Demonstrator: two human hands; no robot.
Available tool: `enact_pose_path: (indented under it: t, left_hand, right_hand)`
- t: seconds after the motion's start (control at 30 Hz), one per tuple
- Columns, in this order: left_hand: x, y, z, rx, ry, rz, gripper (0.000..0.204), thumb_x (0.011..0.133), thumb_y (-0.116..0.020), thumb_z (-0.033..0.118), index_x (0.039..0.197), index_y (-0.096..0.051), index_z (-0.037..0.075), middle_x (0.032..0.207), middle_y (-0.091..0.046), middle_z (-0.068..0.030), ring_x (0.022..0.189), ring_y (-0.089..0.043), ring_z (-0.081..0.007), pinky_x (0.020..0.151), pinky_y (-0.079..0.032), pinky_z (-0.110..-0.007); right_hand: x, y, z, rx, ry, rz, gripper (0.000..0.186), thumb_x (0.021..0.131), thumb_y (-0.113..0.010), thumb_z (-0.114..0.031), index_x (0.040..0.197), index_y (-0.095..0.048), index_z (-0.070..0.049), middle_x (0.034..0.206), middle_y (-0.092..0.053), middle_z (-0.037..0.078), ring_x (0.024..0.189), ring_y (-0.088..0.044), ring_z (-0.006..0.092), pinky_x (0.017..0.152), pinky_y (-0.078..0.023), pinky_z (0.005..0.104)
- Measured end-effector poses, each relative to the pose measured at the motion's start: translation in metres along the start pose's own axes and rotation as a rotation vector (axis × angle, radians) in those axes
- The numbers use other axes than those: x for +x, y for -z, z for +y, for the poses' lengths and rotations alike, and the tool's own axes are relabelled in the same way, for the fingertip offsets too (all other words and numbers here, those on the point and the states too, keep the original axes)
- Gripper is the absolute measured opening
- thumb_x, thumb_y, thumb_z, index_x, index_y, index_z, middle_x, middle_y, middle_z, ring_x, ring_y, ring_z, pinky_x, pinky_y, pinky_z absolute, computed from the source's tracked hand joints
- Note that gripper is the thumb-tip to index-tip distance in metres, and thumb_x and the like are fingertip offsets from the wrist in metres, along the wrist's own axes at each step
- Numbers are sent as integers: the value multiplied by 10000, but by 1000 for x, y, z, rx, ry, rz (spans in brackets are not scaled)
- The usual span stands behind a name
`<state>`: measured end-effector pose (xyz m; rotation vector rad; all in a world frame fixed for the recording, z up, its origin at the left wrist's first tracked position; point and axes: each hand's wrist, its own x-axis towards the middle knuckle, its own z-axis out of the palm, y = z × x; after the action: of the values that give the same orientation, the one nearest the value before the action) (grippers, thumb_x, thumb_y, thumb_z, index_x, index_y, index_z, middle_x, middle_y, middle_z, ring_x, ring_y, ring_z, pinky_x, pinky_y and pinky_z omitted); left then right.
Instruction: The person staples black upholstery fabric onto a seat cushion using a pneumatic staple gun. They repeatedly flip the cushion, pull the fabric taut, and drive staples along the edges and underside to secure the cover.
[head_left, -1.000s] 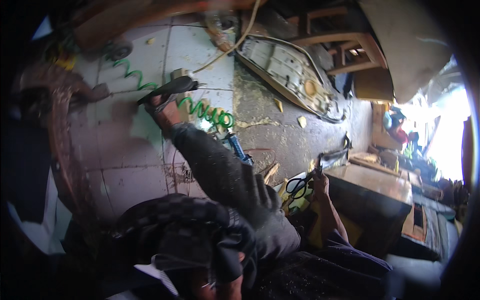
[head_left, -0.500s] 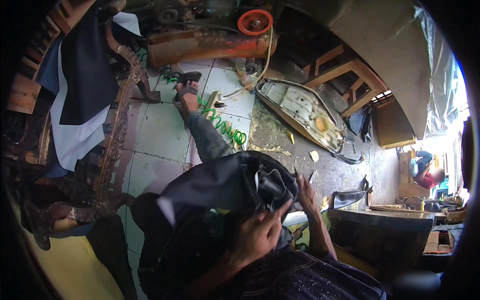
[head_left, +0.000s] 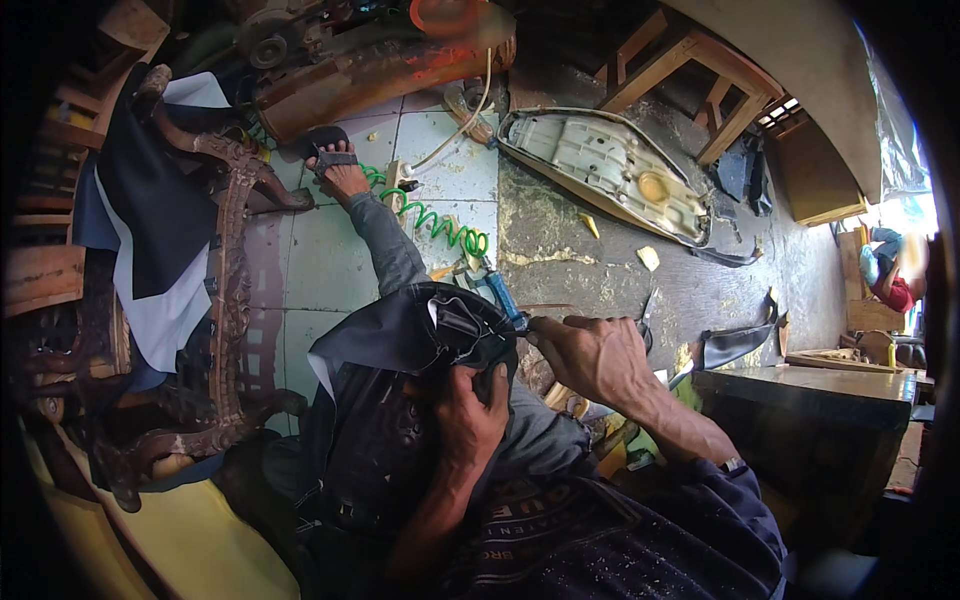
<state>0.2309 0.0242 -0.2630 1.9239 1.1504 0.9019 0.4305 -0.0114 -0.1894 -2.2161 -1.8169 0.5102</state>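
A black upholstered piece, seemingly a seat, with a loose black cover (head_left: pixel 365 340) rests across my lap. White backing shows at the cover's left corner, and its far end is bunched around an opening. My left hand (head_left: pixel 472 415) presses and grips the cover's near edge, thumb raised. My right hand (head_left: pixel 595 365) is closed at the piece's far right edge, with a small dark part at its fingertips that I cannot make out. Just beyond them sits a blue tool (head_left: pixel 502 293) near the end of a green coiled hose (head_left: pixel 440 228); whether my fingers touch it is unclear.
An upturned motorcycle seat base (head_left: pixel 610 170) lies on the floor ahead. Scissors (head_left: pixel 648 315) and foam scraps (head_left: pixel 648 259) are to the right. A carved wooden frame (head_left: pixel 232 290) stands left, a rusty tank (head_left: pixel 380 85) far ahead. Another person (head_left: pixel 890 275) sits far right.
My right hand has moved left to the edge of the black piece, and its fingers have closed. My left hand has shifted left onto the cover. The blue tool has come into view.
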Motion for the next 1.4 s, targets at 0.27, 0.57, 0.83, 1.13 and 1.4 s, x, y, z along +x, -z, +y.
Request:
enact_pose_path:
  t: [0.27, 0.57, 0.83, 1.13, 1.4]
  left_hand:
    - [-1, -3, -10, 84, 63, -87, 255, 949, -784, 178, 1014, -601, 12, 900, -714, -175, 806, -746, -352, 659, -561, -417]
    - [2, -4, -22, 1, -36, -83, 230, 952, -770, 141, 1012, -598, 2, 860, -699, -166, 739, -731, -347, 630, -552, -418]
    - [-6, 16, -40, -61, 18, -54, 266, 945, -795, 207, 860, -608, 39, 685, -629, -118, 597, -664, -318, 566, -505, -401]
    - [-9, 32, -40, -38, -72, -40, 301, 934, -811, 214, 810, -593, 48, 666, -586, -100, 565, -574, -253, 555, -454, -372]
    - [-8, 32, -33, -54, -17, -34, 275, 927, -817, 179, 825, -596, 51, 674, -582, -82, 582, -552, -199, 570, -451, -348]
  right_hand:
    - [26, 11, -17, -217, 69, -216, 300, 1019, -543, -215, 1271, -665, -106, 796, -716, 151, 655, -725, 345, 549, -556, 458]
    - [41, 4, -45, -471, 220, -301, 175, 940, -620, -176, 1053, -724, -93, 833, -733, 117, 756, -754, 269, 592, -575, 414]
    - [80, -10, -28, -68, 74, -531, 262, 997, -610, -305, 1122, -742, -117, 886, -746, 193, 855, -768, 368, 762, -618, 510]
    - [75, -22, -28, -22, -2, -477, 534, 960, -592, -647, 1054, -827, -177, 867, -763, 200, 856, -763, 381, 812, -603, 511]
    - [83, -66, 10, 302, -56, -540, 684, 896, -587, -759, 1050, -831, -138, 836, -743, 243, 864, -753, 375, 823, -589, 467]
